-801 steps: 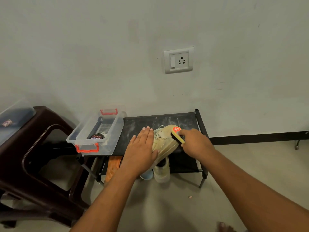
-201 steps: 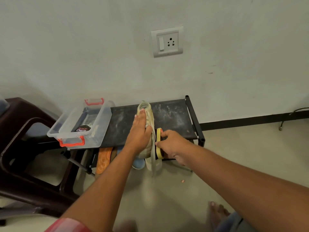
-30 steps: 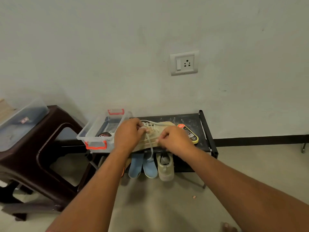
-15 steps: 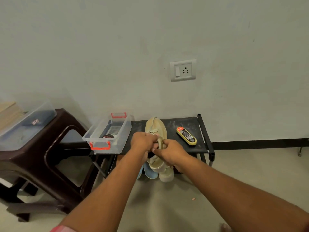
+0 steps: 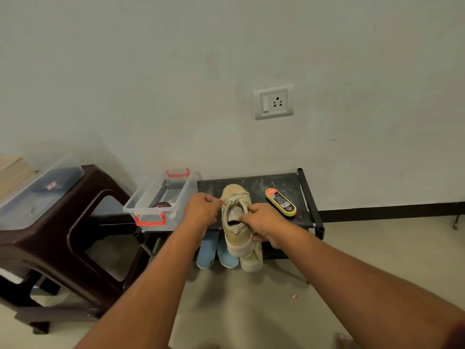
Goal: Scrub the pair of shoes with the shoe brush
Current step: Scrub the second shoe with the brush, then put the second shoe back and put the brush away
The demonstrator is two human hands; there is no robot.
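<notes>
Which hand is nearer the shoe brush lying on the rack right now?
Right. The right hand grips the shoe just left of the shoe brush, not touching it; the left hand holds the shoe's opposite side, farther away.

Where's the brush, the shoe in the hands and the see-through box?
shoe brush (image 5: 281, 202), head view, on its labelled top.
beige shoe (image 5: 235, 191), head view, on its toe.
clear box (image 5: 150, 219), head view, on its near wall.

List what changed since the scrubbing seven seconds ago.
The right hand let go of the brush, now lying on the rack right of the shoe. The shoe turned from its side to sole-down; the left hand and the right now pinch it near the laces. The clear box stayed.
</notes>
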